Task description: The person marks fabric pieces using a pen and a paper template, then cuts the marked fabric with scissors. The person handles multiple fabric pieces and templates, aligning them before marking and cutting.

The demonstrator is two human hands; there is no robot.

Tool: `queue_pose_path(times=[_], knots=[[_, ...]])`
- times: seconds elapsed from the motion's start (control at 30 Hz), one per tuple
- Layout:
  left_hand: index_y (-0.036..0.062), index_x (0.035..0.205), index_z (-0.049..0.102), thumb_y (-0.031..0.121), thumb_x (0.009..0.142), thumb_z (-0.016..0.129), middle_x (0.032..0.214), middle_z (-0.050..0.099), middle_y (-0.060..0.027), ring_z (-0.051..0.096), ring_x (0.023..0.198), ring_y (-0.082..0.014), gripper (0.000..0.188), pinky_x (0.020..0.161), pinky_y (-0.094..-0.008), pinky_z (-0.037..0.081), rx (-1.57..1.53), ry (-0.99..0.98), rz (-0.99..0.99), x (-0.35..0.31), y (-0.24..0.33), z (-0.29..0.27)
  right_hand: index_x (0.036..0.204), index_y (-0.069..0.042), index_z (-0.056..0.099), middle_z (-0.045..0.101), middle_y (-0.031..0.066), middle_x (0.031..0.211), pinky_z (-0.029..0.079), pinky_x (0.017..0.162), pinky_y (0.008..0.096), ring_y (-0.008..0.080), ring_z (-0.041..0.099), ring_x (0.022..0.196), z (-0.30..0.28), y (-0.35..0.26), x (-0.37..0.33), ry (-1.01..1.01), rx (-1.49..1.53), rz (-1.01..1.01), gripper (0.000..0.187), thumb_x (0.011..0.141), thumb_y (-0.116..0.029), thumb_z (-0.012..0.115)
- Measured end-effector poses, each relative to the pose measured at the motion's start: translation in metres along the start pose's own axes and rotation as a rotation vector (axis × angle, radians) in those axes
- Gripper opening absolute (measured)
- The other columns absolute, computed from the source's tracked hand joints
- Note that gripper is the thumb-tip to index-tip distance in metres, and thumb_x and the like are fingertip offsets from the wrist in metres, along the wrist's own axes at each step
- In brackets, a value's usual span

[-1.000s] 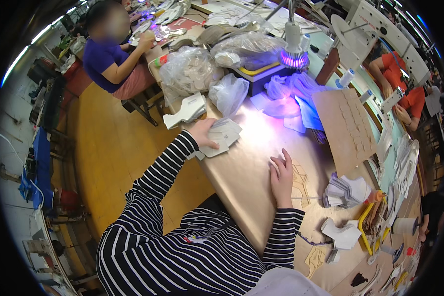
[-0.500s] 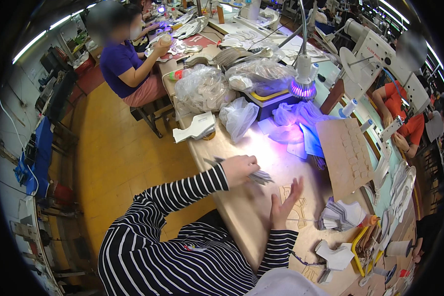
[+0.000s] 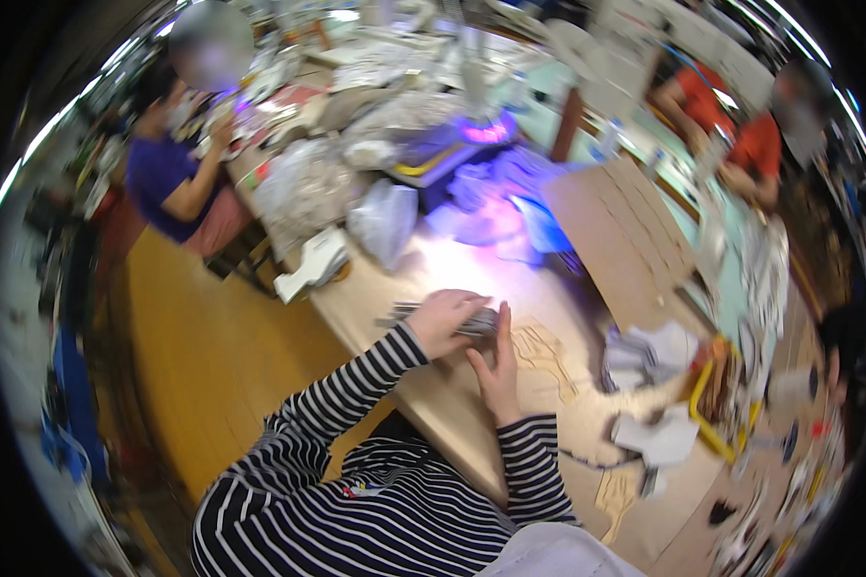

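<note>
Over the near side of the tan, smooth-topped worktable (image 3: 457, 399), the bare left hand (image 3: 443, 322) is curled from above; the bare right hand (image 3: 496, 377) stands upright, thumb spread, contact not discernible. Gripped under the left, one end toward the right: a stack of thin, flat grey pieces (image 3: 478, 324). Step in hand: apparently squaring the stack. Next move: likely calls for even pressure from both sides

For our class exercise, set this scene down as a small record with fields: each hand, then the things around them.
Left hand: gripping a stack of thin grey pieces
Right hand: open at the stack's right end; contact blurred
Beyond, left: white cut pieces, translucent plastic bag
Beyond, centre: glowing lamp
Right: brown sheet, yellow-rimmed tray
</note>
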State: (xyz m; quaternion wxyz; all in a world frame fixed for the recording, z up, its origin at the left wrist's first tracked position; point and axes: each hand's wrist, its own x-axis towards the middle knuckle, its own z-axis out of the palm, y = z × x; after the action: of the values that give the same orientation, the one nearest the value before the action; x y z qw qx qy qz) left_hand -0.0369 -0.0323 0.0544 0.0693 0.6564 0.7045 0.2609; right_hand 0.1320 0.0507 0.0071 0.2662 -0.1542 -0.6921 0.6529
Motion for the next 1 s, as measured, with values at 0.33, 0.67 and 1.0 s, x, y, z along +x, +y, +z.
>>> queue_pose_path(times=[0.33, 0.67, 1.0], knots=[[0.0007, 0.136, 0.053, 0.003, 0.081, 0.072, 0.123, 0.063, -0.0144, 0.063, 0.108, -0.0281, 0.058, 0.096, -0.0386, 0.05, -0.194, 0.061, -0.119, 0.013, 0.007, -0.012, 0.159, -0.002, 0.017, 0.017, 0.0214, 0.165, 0.018, 0.124, 0.0443, 0.0374, 0.018, 0.153, -0.001, 0.0, 0.001, 0.091, -0.243, -0.186, 0.096, 0.089, -0.036, 0.073], [0.0038, 0.145, 0.039, -0.004, 0.085, 0.065, 0.138, 0.051, -0.0094, 0.051, 0.127, -0.0204, 0.065, 0.108, -0.0344, 0.041, -1.392, 0.578, -0.258, -0.001, 0.01, -0.003, 0.155, -0.003, 0.031, 0.035, 0.0185, 0.157, 0.014, 0.122, 0.0582, 0.0351, 0.031, 0.147, -0.022, -0.003, 0.003, 0.248, -0.681, -0.288, 0.085, 0.086, -0.028, 0.074], [0.0089, 0.131, 0.053, -0.007, 0.078, 0.071, 0.129, 0.052, -0.005, 0.05, 0.127, -0.0188, 0.058, 0.11, -0.0329, 0.04, -0.745, 0.223, -0.305, -0.089, -0.037, 0.026, 0.153, -0.006, 0.036, 0.026, 0.0114, 0.165, -0.003, 0.115, 0.0728, 0.038, 0.019, 0.153, 0.024, -0.02, 0.006, 0.039, -1.182, -0.177, 0.085, 0.077, -0.017, 0.072]])
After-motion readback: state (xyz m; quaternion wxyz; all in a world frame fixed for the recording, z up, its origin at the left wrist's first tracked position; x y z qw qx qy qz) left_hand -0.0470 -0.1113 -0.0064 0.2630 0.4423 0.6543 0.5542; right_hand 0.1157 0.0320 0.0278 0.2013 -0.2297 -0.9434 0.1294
